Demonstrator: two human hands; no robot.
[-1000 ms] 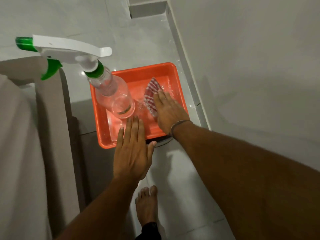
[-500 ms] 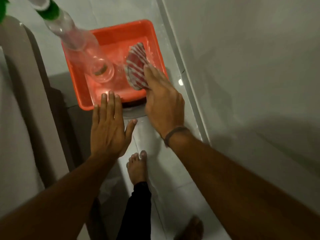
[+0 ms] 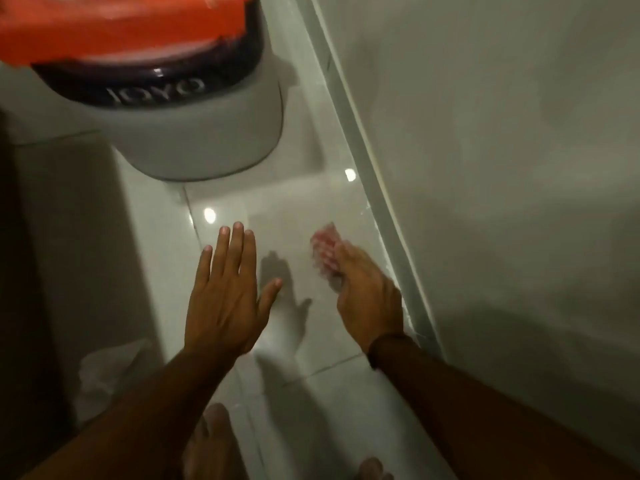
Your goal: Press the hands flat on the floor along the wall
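My right hand holds a red-and-white striped cloth, blurred by motion, low over the pale floor tiles close to the skirting of the right wall. My left hand hovers flat beside it with straight, spread fingers and holds nothing. The orange tub sits at the top left on a dark round lid marked JOYO over a grey bucket-like body.
A grey wall runs down the right side. A dark upright surface borders the left, with crumpled white material at its foot. My bare feet stand on the tiles at the bottom.
My right hand lifted the striped cloth out of the orange tub and brought it down near the floor by the wall. The view tilted downward; the spray bottle left the frame.
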